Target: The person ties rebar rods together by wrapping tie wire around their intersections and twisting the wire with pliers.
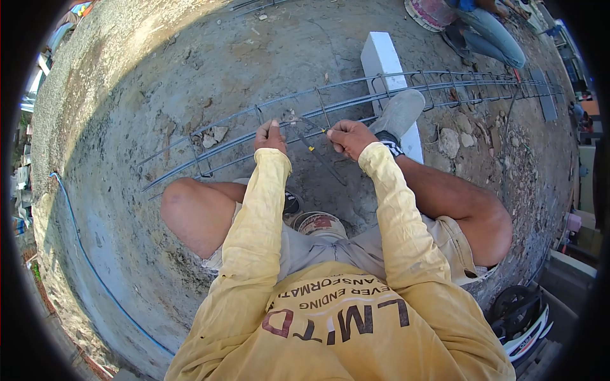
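Along the ground (pixel 267 57), the rebar cage (pixel 346 103) slants lengthwise away rightward.
Left hand (pixel 271 137), right hand (pixel 352 138): fingers curled; around what, I can't tell.

1. The right hand (pixel 351 138) hides the end of one handle of the pincers (pixel 311 148).
2. Whether the left hand (pixel 271 136) holds anything is too small to tell.
3. The shoe (pixel 405 112) covers part of the white block (pixel 383 56).
4. The shorts (pixel 438 244) partly hide the lower bucket (pixel 319 223).
5. The top edge cuts off the pink bucket (pixel 429 14) and the co-worker (pixel 490 39).
6. The far end of the steel bars (pixel 346 103) blurs.
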`<action>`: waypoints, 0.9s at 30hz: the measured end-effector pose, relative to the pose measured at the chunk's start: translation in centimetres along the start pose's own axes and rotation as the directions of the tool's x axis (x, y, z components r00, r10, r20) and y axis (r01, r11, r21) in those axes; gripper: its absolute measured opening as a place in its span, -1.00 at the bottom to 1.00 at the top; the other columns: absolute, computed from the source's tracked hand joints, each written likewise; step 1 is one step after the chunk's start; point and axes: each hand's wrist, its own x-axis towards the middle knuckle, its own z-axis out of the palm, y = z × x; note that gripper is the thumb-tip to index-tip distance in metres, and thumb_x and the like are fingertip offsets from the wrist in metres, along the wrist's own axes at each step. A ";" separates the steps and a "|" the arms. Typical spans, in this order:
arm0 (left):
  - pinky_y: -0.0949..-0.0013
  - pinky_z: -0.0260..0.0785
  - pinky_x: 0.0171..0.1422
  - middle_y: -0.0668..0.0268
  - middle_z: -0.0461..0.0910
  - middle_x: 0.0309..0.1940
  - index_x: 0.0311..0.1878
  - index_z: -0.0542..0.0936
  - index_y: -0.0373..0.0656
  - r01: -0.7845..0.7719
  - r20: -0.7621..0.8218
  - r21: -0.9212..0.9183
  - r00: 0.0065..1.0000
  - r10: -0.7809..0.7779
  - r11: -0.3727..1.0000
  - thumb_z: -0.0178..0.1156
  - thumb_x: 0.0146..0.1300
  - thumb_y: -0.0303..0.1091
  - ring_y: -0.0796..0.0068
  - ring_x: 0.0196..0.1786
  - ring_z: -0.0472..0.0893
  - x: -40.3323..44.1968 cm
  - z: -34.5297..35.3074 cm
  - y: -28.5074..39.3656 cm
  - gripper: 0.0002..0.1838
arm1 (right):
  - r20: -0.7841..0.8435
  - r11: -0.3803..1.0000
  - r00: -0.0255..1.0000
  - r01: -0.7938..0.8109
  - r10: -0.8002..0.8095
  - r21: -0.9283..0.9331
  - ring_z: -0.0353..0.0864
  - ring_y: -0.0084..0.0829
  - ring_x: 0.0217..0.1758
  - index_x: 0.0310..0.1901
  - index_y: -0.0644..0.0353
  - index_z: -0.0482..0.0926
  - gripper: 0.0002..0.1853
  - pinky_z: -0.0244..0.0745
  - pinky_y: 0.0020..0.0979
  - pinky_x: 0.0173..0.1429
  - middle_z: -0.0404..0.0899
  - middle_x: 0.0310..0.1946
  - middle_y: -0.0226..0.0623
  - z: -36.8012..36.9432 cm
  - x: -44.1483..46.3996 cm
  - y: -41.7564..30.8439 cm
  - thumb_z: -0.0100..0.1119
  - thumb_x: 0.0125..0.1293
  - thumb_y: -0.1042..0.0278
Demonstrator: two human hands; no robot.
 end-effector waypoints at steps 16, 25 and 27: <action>0.47 0.21 -0.62 0.49 0.33 -0.56 -0.13 0.59 -0.10 0.240 -0.011 -0.442 0.962 -0.273 0.864 0.31 0.25 -0.20 0.63 -0.62 0.33 1.4 -2.0 1.9 -0.77 | -0.334 0.974 0.940 -0.012 -0.066 -0.227 0.38 -0.59 -0.63 -0.28 0.23 0.61 -0.80 0.23 -0.48 -0.51 0.52 -0.61 -0.42 -6.6 0.6 -0.1 0.24 0.30 0.25; 0.46 0.35 -0.45 0.54 0.36 -0.52 -0.10 0.61 0.00 0.280 0.053 -0.443 0.957 -0.286 0.852 0.30 0.26 -0.18 0.64 -0.51 0.42 1.0 -2.0 1.6 -0.79 | -0.493 0.742 0.800 -0.093 -0.341 -0.664 0.67 -0.15 -0.09 -0.05 0.10 0.66 -0.71 0.49 -0.12 0.10 0.70 -0.20 -0.08 -4.9 4.6 1.6 0.21 0.29 0.15; 0.45 0.38 -0.43 0.55 0.36 -0.53 -0.06 0.62 0.00 0.267 0.055 -0.435 0.961 -0.271 0.860 0.29 0.27 -0.17 0.64 -0.50 0.43 0.7 -2.0 2.0 -0.77 | -0.490 0.693 0.809 -0.150 -0.324 -0.705 0.59 -0.05 0.06 0.02 0.01 0.64 -0.69 0.44 -0.09 0.19 0.64 -0.04 -0.08 -4.5 4.8 2.2 0.21 0.28 0.15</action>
